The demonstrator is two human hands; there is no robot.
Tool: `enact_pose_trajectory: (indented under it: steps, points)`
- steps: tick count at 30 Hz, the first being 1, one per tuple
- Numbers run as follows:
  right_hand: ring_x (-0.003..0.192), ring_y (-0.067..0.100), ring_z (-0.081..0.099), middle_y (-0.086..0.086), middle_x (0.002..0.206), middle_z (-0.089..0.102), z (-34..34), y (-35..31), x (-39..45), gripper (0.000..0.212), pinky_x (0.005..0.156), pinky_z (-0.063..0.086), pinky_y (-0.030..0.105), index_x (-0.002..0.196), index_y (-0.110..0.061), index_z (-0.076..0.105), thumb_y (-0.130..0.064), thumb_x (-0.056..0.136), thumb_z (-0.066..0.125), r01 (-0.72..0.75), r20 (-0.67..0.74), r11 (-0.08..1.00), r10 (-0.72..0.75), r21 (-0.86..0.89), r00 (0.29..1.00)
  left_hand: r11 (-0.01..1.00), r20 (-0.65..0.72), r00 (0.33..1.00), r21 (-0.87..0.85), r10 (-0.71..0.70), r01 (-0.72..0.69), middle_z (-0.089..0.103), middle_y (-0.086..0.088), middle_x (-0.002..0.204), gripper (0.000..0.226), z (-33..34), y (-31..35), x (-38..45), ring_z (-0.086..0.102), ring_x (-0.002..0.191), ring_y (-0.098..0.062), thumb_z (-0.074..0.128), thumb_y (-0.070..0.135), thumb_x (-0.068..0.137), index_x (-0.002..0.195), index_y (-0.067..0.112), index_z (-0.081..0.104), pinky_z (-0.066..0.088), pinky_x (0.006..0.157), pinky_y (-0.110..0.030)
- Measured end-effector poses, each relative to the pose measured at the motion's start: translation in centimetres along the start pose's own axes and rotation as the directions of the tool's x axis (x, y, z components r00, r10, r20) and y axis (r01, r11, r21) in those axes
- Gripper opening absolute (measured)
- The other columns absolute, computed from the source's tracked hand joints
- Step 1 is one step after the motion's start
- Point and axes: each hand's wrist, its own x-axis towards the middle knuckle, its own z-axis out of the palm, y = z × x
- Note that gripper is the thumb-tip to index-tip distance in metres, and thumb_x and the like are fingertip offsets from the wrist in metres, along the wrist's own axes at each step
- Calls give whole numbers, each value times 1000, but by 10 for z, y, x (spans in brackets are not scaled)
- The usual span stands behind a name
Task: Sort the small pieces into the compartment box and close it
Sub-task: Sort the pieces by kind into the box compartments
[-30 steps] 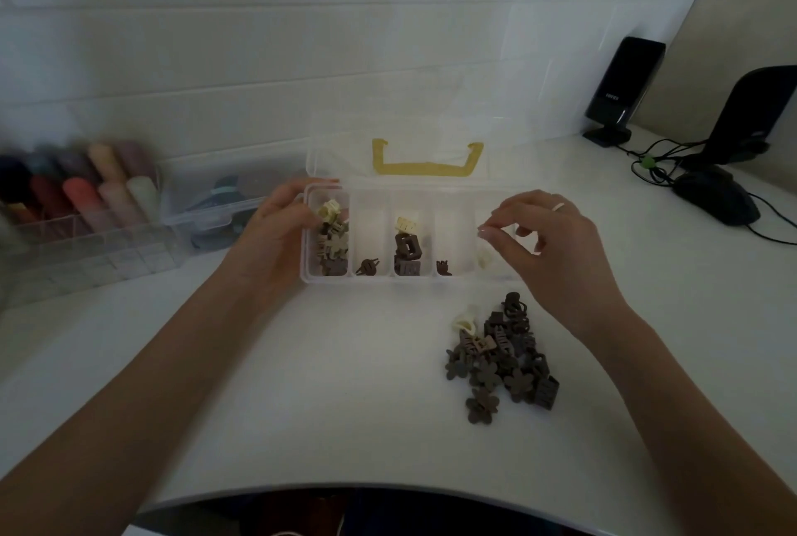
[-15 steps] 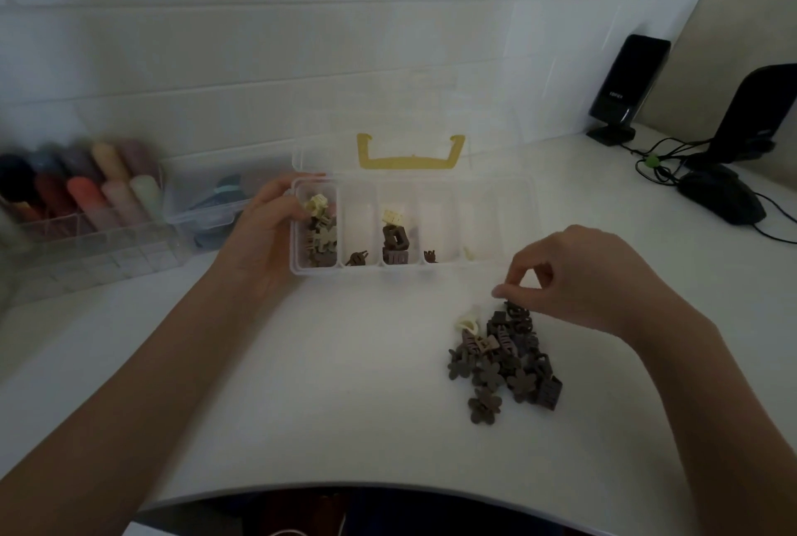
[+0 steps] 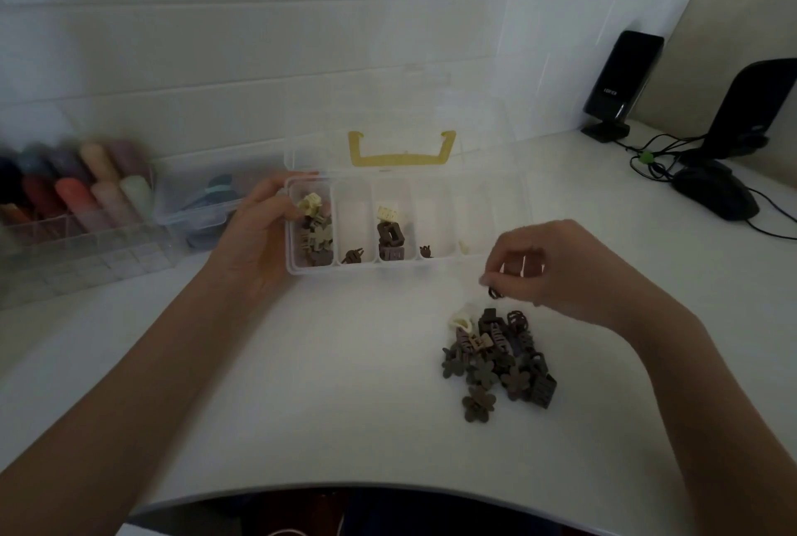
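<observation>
**One faint brand mark on the speaker**

The only lettering stands on the front of the black speaker (image 3: 621,78) at the back right of the desk: a small pale logo in capitals that seems to read "EDIFIER", though it is too small and blurred to be sure.

We see the compartment box (image 3: 405,268) mid-table (image 3: 302,406), lid (image 3: 401,139) behind it, loose pieces (image 3: 496,363) before its right end, speakers (image 3: 621,83) at back-right corner.
</observation>
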Motion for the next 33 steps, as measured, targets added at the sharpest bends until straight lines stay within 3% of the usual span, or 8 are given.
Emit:
enact_pose_trajectory:
  steps: [2, 6, 13, 19, 24, 28, 31, 33]
  points:
    - [56, 10, 58, -10, 65, 66, -1, -2, 0, 10, 57, 53, 34, 74, -30, 67, -39, 77, 64, 40, -181, 998, -32, 41, 983, 1000, 11, 1000, -1, 7, -7, 68, 4, 75, 37, 0, 0, 0, 67, 68, -11, 33, -9, 78, 91, 16, 58, 54, 54, -26]
    - [66, 6, 56, -15, 74, 60, 0, -2, 0, 3, 59, 47, 27, 85, -33, 63, -35, 83, 62, -32, -435, 984, -48, -175, 899, 1000, -3, 1000, -1, 5, -5, 68, 5, 72, 37, 0, -1, 0, 66, 66, -10, 34, -9, 78, 90, 17, 58, 55, 54, -25]
    - [69, 4, 51, -16, 84, 57, 2, 3, 1, 8, 55, 38, 18, 91, -34, 60, -32, 84, 63, -68, -460, 975, -37, -210, 887, 1000, -3, 1000, 15, 19, -19, 67, 3, 74, 36, -5, 1, 2, 66, 68, -14, 41, -1, 57, 87, 14, 56, 55, 57, -25]
    - [69, 6, 51, -20, 83, 54, 5, 0, 0, 11, 55, 38, 20, 91, -34, 58, -27, 83, 62, -35, -448, 979, -60, -201, 892, 999, -8, 1000, 36, 28, -28, 66, 2, 71, 36, -4, 1, 2, 64, 66, -14, 32, -9, 68, 83, 15, 55, 54, 54, -24]
    - [64, -2, 48, -28, 74, 44, 4, -1, -1, 10, 52, 33, 17, 90, -31, 60, -24, 83, 62, -54, -426, 969, -55, -240, 903, 999, 4, 1000, 38, 31, -31, 66, 3, 70, 34, -4, 1, 1, 65, 64, -13, 36, -5, 63, 83, 15, 54, 54, 54, -23]
    - [63, 3, 48, -22, 80, 55, 5, -3, -1, 7, 51, 35, 16, 86, -32, 62, -25, 83, 62, -75, -457, 939, -93, -336, 884, 999, -2, 1000, 29, 28, -28, 68, 3, 72, 35, -4, 1, 1, 66, 65, -13, 41, 0, 57, 85, 15, 55, 53, 54, -24]
    - [65, 8, 53, -14, 67, 58, 3, -6, -3, 6, 51, 41, 21, 82, -33, 63, -27, 82, 63, -71, -491, 922, -136, -380, 860, 999, -19, 999, 24, 34, -33, 68, 3, 72, 33, -2, 2, 1, 66, 66, -13, 40, -2, 65, 87, 15, 57, 54, 55, -24]
    - [50, 6, 50, -15, 55, 54, 0, -6, -5, 7, 50, 41, 21, 79, -34, 62, -27, 80, 64, 18, -390, 954, -141, -301, 910, 999, -35, 999, 27, 32, -31, 68, 3, 71, 34, 0, 2, 1, 66, 64, -13, 34, -8, 76, 89, 14, 56, 54, 54, -23]
